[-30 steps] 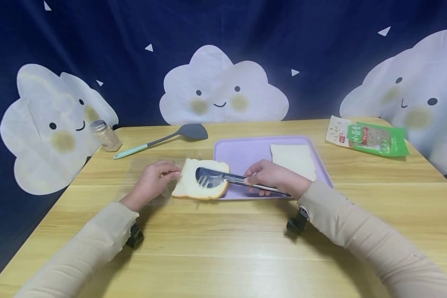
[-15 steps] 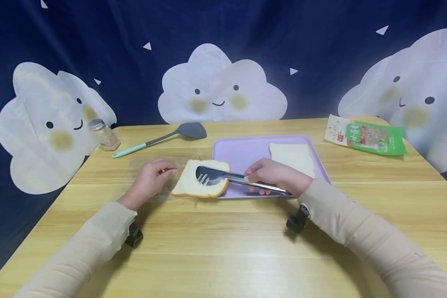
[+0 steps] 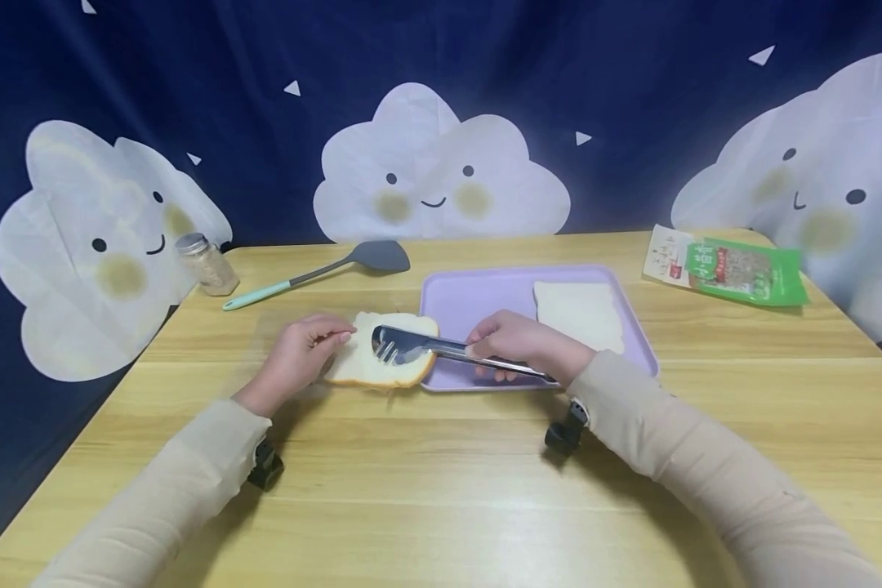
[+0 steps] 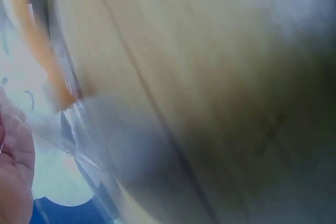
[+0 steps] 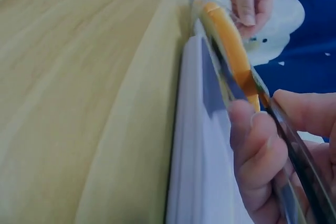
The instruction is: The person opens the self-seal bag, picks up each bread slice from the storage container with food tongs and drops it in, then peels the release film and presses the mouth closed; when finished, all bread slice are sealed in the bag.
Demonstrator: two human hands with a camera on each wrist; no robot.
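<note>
My right hand [image 3: 522, 339] grips metal tongs [image 3: 456, 351], whose slotted head lies over a slice of bread [image 3: 404, 371]. In the right wrist view the slice's brown crust [image 5: 231, 38] sits between the two arms of the tongs. My left hand [image 3: 297, 351] is at the slice's left edge, thumb and fingertips pinched together on a thin clear plastic bag. Crinkled film of that bag [image 4: 73, 135] shows in the left wrist view, which is blurred. The bag's outline is hard to make out, and the slice's left end lies at or inside it.
A lilac tray [image 3: 478, 298] holds another bread slice [image 3: 579, 314] at its right side. Behind the left hand lie a spatula [image 3: 316, 276] with a mint handle and a lidded jar [image 3: 207, 265]. A green-and-white packet [image 3: 735, 269] lies at the back right.
My right hand has moved left, carrying the tongs and bread slice further toward the left hand and off the tray's edge. The left hand has stayed nearly in place.
</note>
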